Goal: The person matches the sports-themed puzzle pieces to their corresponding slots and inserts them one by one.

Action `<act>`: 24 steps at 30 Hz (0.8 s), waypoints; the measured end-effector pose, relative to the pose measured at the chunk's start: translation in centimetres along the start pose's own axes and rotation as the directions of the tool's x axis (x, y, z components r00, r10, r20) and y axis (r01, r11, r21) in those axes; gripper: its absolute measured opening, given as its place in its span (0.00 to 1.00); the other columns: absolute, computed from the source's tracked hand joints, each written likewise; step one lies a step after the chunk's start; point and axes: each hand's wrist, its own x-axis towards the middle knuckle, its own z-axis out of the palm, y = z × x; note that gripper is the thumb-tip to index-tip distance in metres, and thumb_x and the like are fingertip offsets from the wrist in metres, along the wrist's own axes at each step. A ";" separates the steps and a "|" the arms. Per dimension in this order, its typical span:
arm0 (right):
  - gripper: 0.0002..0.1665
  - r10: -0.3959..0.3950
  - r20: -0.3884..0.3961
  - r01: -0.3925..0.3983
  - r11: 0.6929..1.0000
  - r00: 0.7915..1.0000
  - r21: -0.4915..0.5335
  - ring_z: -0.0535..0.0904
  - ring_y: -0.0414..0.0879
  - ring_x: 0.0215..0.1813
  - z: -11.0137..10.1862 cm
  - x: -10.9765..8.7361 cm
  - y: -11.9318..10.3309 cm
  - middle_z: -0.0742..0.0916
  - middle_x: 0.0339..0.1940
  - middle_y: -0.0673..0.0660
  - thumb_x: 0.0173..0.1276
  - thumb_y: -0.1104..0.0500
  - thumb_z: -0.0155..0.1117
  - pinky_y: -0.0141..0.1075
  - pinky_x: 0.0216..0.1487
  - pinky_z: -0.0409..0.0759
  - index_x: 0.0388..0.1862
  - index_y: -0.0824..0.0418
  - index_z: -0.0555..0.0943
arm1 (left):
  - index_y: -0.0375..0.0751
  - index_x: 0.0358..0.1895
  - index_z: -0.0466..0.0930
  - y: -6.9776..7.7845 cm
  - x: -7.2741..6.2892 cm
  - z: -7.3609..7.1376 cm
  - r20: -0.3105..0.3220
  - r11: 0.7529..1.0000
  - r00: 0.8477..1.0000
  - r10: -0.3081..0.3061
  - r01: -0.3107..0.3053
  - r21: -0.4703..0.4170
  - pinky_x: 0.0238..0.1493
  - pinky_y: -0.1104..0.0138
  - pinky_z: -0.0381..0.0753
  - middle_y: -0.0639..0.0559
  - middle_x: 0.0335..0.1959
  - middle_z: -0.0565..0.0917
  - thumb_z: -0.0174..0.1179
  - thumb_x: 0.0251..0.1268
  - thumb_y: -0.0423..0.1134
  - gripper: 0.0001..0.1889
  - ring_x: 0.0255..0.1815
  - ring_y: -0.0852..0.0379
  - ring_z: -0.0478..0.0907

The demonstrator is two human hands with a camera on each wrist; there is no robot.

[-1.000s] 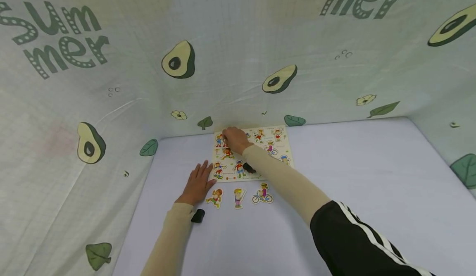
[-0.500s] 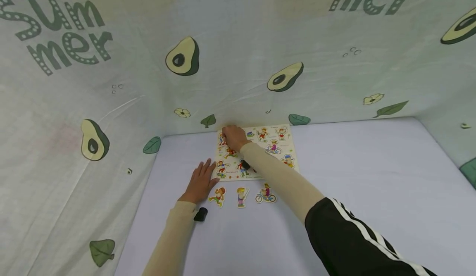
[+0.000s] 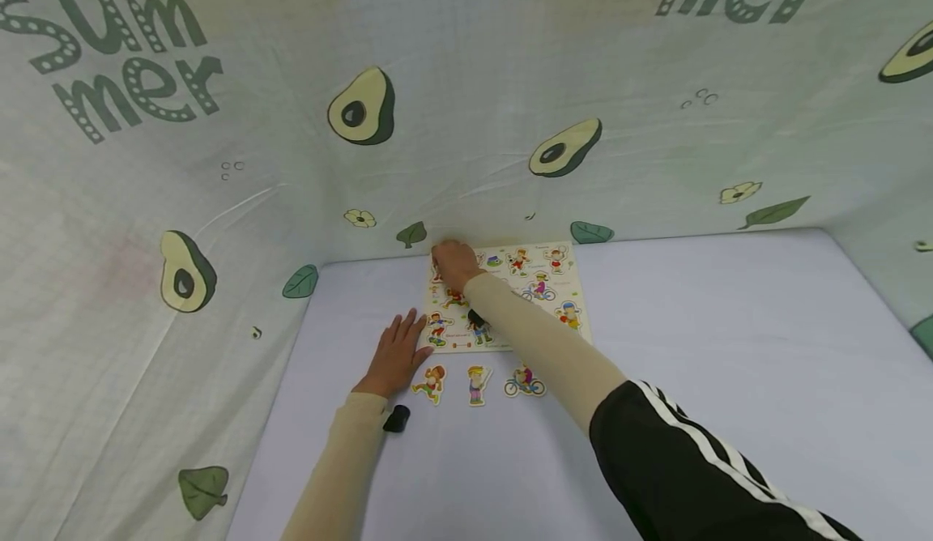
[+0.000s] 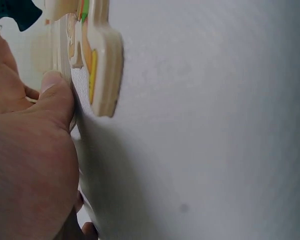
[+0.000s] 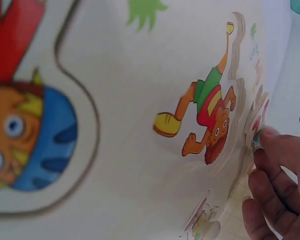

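A wooden picture puzzle board (image 3: 573, 282) lies against the back wall in the head view. At its top left corner my right hand (image 3: 455, 264) pinches a small puzzle piece (image 5: 260, 117) between thumb and forefinger; the fingers hide most of it. My left hand (image 3: 394, 359) rests flat beside the board's lower left edge, fingers spread. Its thumb (image 4: 60, 97) touches the board's edge in the left wrist view. In front of the board lie a running figure piece (image 3: 430, 384), a purple-trousered figure piece (image 3: 477, 385) and a cyclist piece (image 3: 525, 382).
A cloth wall (image 3: 466, 120) with avocado prints rises right behind the board. The white table (image 3: 700, 347) extends to the right. Black wrist devices sit at both wrists, the left one (image 3: 397, 419) close to the running piece.
My right hand has shifted slightly left over the board's top left corner and covers more of the figures there. My left hand and the three loose pieces stay put; the head view has shifted slightly.
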 end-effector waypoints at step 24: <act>0.08 0.023 0.035 -0.020 0.997 0.999 -0.081 0.86 0.55 0.55 0.1 -0.1 -0.6 0.90 0.50 0.60 0.82 0.62 0.61 0.48 0.56 0.86 0.49 0.61 0.88 | 0.33 0.83 0.58 -0.8 0.1 0.6 -0.021 1.000 1.000 0.023 -0.023 0.003 0.82 0.33 0.48 0.32 0.86 0.53 0.55 0.83 0.47 0.35 0.85 0.27 0.45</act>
